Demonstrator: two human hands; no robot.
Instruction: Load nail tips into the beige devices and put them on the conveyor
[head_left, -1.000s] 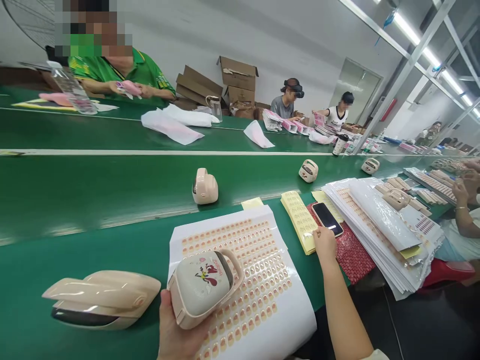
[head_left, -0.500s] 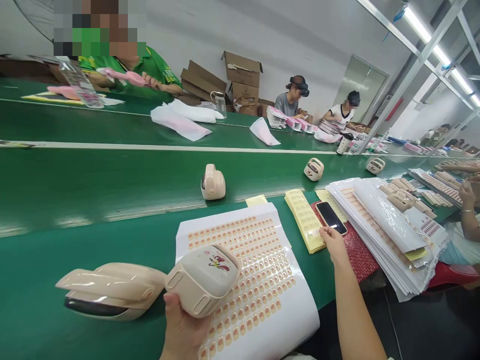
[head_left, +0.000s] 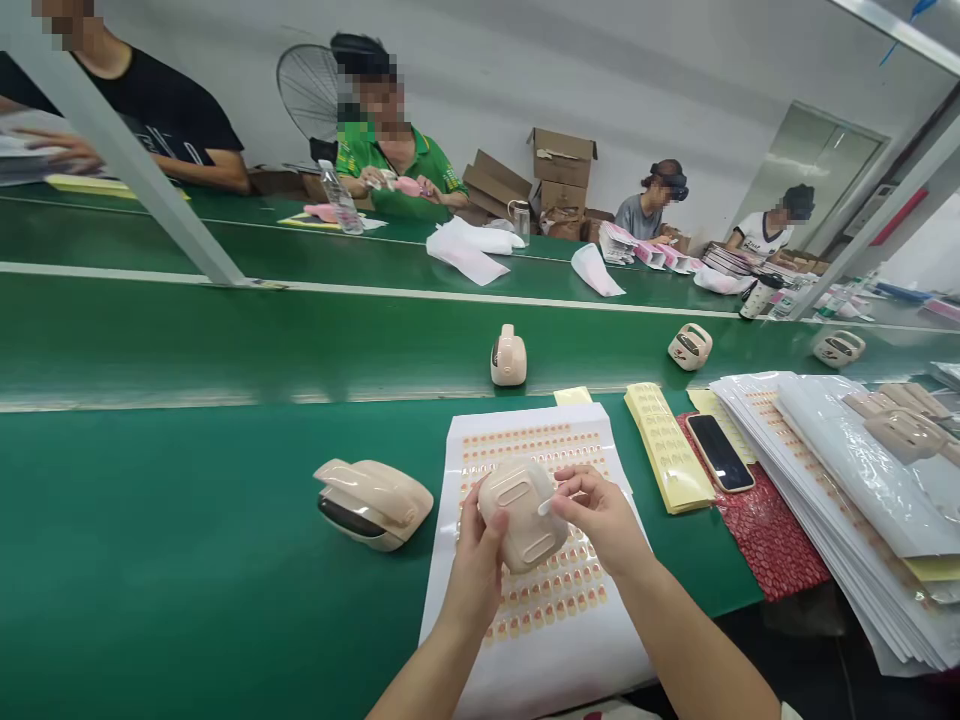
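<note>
My left hand point(head_left: 480, 555) is wrapped round a beige rounded plastic device point(head_left: 517, 530), its face with two long raised pads turned up. At the right side of that face, my right hand point(head_left: 604, 515) pinches a small pale sticker point(head_left: 545, 507) between thumb and finger. The sticker appears to touch the face; how much of it is stuck I cannot tell. Beneath both hands lies a white sheet point(head_left: 442, 600) with rows of small orange-and-beige oval stickers. Left of the sheet, a second beige device point(head_left: 386, 500) with a dark front panel rests on its side.
Yellow label strips point(head_left: 667, 450), a phone point(head_left: 720, 455) and red bubble wrap point(head_left: 780, 545) lie to the right, beside stacked sheets in plastic point(head_left: 847, 520). Several beige devices, one straight ahead point(head_left: 510, 360), stand on the green belt point(head_left: 337, 350). Co-workers sit across it.
My right hand has left the yellow label strips and come to the held device with a small sticker. My left hand has turned the device, so its padded face now shows. The view has swung left.
</note>
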